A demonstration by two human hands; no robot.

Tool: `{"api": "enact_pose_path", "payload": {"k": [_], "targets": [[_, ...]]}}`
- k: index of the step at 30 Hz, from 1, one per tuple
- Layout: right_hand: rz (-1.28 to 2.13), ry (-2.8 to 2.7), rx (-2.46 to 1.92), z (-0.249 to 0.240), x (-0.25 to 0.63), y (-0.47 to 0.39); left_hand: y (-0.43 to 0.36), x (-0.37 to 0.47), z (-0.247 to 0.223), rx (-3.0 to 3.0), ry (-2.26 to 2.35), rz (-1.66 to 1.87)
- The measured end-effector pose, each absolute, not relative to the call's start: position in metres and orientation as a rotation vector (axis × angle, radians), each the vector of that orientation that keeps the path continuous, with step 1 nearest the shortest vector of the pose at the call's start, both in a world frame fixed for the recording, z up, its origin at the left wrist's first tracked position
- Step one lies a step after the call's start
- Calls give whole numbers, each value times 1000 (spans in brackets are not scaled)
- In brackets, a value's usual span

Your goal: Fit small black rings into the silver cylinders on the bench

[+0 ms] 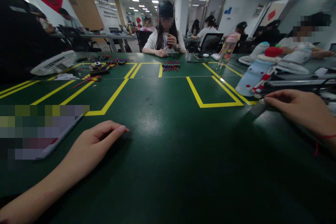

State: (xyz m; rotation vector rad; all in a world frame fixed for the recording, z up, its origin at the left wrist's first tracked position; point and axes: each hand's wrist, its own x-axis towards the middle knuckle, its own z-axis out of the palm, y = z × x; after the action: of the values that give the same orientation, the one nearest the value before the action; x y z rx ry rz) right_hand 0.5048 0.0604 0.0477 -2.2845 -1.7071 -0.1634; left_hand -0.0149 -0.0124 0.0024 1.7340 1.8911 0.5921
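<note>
My left hand (101,136) rests low over the green table (168,168), its thumb and fingers closed together. A tiny dark tip shows at the thumb's end, too small to name. Off to the right, my right hand (296,106) pinches a small grey piece (259,108) between thumb and fingertips, close to the tabletop. The piece is blurred, and its kind cannot be made out. Just beyond that hand stands a light blue bottle (248,78) with a red top.
A blurred-out flat device (60,133) lies left of my left hand. Yellow tape (220,105) marks the table. Wired parts (112,62) and a white fan (56,63) sit at the far left. A clear bottle (228,50) stands far right. A person (165,38) sits opposite.
</note>
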Motion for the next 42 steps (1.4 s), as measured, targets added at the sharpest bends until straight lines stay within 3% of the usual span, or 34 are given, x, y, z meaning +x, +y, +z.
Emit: {"api": "enact_pose_path", "payload": {"k": [42], "targets": [[-8, -1550, -2265, 49, 502, 59, -14, -16, 4, 1727, 1896, 573]]}}
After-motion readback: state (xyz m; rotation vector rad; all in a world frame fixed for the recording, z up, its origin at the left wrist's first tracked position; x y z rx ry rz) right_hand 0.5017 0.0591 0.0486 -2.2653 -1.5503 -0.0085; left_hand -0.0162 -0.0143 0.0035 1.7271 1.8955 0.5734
